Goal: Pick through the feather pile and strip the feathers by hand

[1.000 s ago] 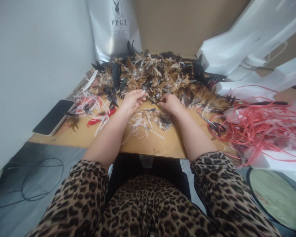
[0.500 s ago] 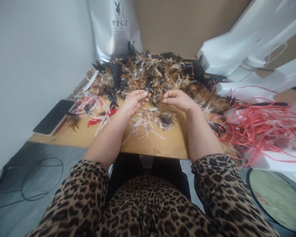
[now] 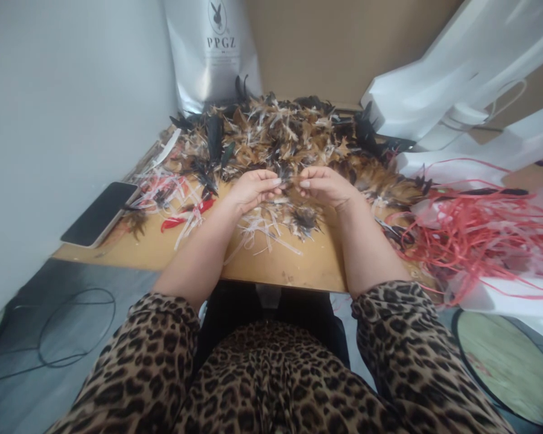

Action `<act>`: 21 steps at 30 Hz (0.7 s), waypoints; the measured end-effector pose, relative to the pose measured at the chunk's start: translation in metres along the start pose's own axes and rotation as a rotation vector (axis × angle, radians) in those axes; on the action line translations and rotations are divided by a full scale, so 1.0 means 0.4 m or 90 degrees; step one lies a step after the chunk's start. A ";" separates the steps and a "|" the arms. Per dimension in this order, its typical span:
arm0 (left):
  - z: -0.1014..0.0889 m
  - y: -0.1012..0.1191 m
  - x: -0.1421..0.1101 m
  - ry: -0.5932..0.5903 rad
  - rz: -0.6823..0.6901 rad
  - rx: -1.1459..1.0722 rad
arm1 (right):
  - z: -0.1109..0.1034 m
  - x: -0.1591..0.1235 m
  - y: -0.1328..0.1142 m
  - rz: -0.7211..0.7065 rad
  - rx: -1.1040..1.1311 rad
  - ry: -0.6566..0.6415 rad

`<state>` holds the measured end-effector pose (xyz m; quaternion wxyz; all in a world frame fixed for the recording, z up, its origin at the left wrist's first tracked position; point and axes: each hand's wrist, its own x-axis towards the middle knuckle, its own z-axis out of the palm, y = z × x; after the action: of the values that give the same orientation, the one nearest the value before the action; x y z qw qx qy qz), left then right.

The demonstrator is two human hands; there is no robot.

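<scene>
My left hand (image 3: pixel 256 191) is closed in a pinch, its thumb and fingertips pressed together at a small bit of feather. Facing it a short gap away, my right hand (image 3: pixel 323 185) also pinches, with what looks like a feather (image 3: pixel 291 179) between the two sets of fingertips. Behind both hands spreads a heap of brown, black and white feathers (image 3: pixel 276 129). Below them on the table lies a small bunch of feathers (image 3: pixel 304 218) beside thin white ribbon strips (image 3: pixel 262 234).
A phone (image 3: pixel 100 214) lies at the table's left edge, near red and white scraps (image 3: pixel 167 191). Tangled red ribbon (image 3: pixel 484 241) fills the right side. A silver bag (image 3: pixel 215 66) stands at the back, and a white machine (image 3: pixel 452 72) rises at the back right.
My hands have come closer together. My left hand has shifted right, and my right hand has closed its fingertips near the feather.
</scene>
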<state>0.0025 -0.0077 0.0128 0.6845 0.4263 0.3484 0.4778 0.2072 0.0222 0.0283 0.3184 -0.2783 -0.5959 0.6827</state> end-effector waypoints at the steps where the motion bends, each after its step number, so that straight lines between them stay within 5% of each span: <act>1: 0.001 0.001 0.001 0.007 0.002 -0.001 | 0.001 0.006 0.004 0.003 0.013 0.032; 5: 0.005 0.007 0.005 0.084 0.032 -0.040 | 0.032 0.032 0.014 0.008 0.080 0.182; 10: 0.004 0.007 0.009 0.121 0.059 -0.074 | 0.101 0.055 0.027 -0.014 0.051 0.245; 21: -0.012 0.002 0.006 0.010 -0.065 -0.076 | 0.089 0.055 0.032 -0.020 0.026 0.242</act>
<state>-0.0014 -0.0041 0.0115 0.7293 0.3627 0.3462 0.4655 0.1648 0.0154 0.0203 0.4416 -0.3863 -0.5156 0.6245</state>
